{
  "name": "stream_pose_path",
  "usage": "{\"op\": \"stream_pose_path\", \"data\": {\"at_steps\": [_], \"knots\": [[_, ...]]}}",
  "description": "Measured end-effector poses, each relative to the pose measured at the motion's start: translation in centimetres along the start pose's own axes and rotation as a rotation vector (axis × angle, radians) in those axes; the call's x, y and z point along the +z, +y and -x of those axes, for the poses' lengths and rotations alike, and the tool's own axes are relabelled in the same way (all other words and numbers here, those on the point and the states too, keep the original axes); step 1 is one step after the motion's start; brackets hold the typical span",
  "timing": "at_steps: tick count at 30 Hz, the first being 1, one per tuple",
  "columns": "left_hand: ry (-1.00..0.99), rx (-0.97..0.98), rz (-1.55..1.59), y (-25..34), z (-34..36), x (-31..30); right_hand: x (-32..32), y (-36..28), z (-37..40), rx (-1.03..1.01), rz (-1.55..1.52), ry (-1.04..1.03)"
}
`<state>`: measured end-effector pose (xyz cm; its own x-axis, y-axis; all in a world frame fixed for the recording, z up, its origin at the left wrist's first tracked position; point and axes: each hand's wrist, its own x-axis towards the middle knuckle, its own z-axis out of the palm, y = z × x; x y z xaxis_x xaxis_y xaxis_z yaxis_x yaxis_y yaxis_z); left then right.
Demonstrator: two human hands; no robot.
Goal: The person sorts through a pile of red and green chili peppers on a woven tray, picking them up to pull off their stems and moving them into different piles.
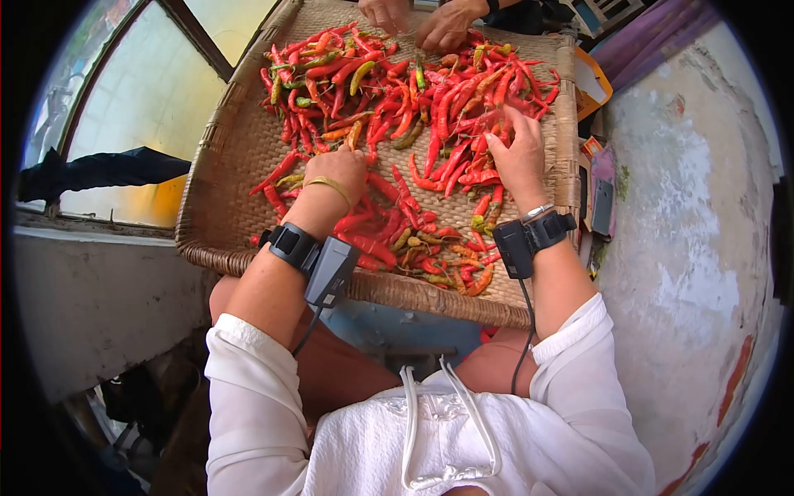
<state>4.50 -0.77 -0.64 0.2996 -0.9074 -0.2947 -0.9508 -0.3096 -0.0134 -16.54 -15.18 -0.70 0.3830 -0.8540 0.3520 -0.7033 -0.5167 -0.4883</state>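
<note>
A heap of red chili peppers point(463, 103), with some orange and green ones among them, lies in a woven basket tray point(236, 157). My left hand point(337, 172) is over the middle left of the heap, fingers curled around an orange-brown chili pepper point(354, 135) whose end sticks up; most of those fingertips are hidden. On the right side, my right hand point(523, 157) reaches down to the heap, with thumb and forefinger apart and touching or just above red chilies. Its fingertips are slightly blurred. A looser pile of chilies point(430, 252) sits nearer my body.
Another person's two hands point(447, 25) work at the tray's far edge. A window point(136, 107) with dark cloth point(107, 171) is on the left. A worn wall point(686, 190) stands on the right, with boxes point(589, 87) beside the tray. The tray's near rim lies above my knees.
</note>
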Motion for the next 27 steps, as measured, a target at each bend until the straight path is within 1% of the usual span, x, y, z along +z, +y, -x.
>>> {"op": "stream_pose_path", "data": {"at_steps": [1,2,3,4,5,6,7,8,9,10,11,12,14,15,16,17,18,19,21,22,23,24,25,27], "knots": [[-0.011,-0.002,0.020,0.0,-0.1,0.0,0.6,0.9,0.0,-0.018,0.080,0.117],[-0.023,-0.005,0.039,-0.1,-0.1,0.0,0.9,1.5,-0.1,-0.016,0.081,0.120],[-0.023,-0.001,0.038,-0.1,-0.2,0.0,1.2,2.1,-0.2,0.080,0.043,0.001],[-0.034,0.046,0.062,-0.1,-0.3,-0.1,1.6,2.8,-0.2,0.176,0.005,-0.119],[-0.045,0.093,0.086,-0.2,-0.4,0.0,2.1,3.2,0.0,0.124,-0.100,-0.174],[-0.046,0.094,0.087,-0.2,-0.5,0.1,2.7,3.5,0.1,0.093,-0.074,-0.179],[-0.019,0.169,0.128,-0.2,-0.6,0.4,3.3,3.9,0.3,0.062,-0.047,-0.185],[0.009,0.244,0.170,-0.1,-0.7,0.8,3.2,3.7,0.3,0.063,-0.046,-0.185],[0.010,0.246,0.169,0.0,-1.0,1.4,3.1,3.6,0.2,0.076,-0.098,-0.231],[-0.023,0.336,0.247,0.2,-1.3,2.3,3.1,3.5,0.2,0.089,-0.150,-0.276],[-0.055,0.425,0.325,0.4,-1.2,2.1,3.0,3.1,0.2,0.090,-0.149,-0.274],[-0.015,0.418,0.385,0.9,-0.9,2.2,3.0,2.7,0.4,0.081,-0.224,-0.301],[-0.008,0.422,0.439,1.5,-0.5,1.4,3.2,1.7,0.9,0.058,-0.356,-0.388],[-0.002,0.425,0.493,1.7,-0.3,1.0,3.0,1.1,1.2,0.009,-0.310,-0.424],[-0.005,0.425,0.492,1.9,-0.1,0.8,3.0,0.5,1.6,0.010,-0.311,-0.434],[0.039,0.390,0.555,2.1,0.1,0.6,3.1,0.0,1.9,0.010,-0.312,-0.445],[0.084,0.355,0.617,2.2,0.2,0.5,3.0,-0.5,2.0,-0.002,-0.329,-0.496],[0.083,0.355,0.615,2.2,0.2,0.6,2.8,-1.0,2.3,0.006,-0.390,-0.559],[0.165,0.338,0.635,2.4,0.2,0.7,3.1,-1.6,3.0,-0.121,-0.361,-0.552],[0.164,0.339,0.633,2.5,0.2,0.6,3.0,-1.9,3.4,-0.177,-0.359,-0.543],[0.224,0.279,0.690,2.6,0.2,0.4,2.7,-2.4,3.5,-0.175,-0.362,-0.542],[0.284,0.219,0.746,2.6,0.2,0.3,2.6,-2.8,3.6,-0.131,-0.417,-0.623],[0.281,0.220,0.743,2.5,0.0,0.6,2.4,-3.3,3.8,-0.087,-0.471,-0.704],[0.375,0.359,0.695,2.4,-0.4,1.2,2.2,-4.0,4.3,-0.112,-0.487,-0.700]]}}
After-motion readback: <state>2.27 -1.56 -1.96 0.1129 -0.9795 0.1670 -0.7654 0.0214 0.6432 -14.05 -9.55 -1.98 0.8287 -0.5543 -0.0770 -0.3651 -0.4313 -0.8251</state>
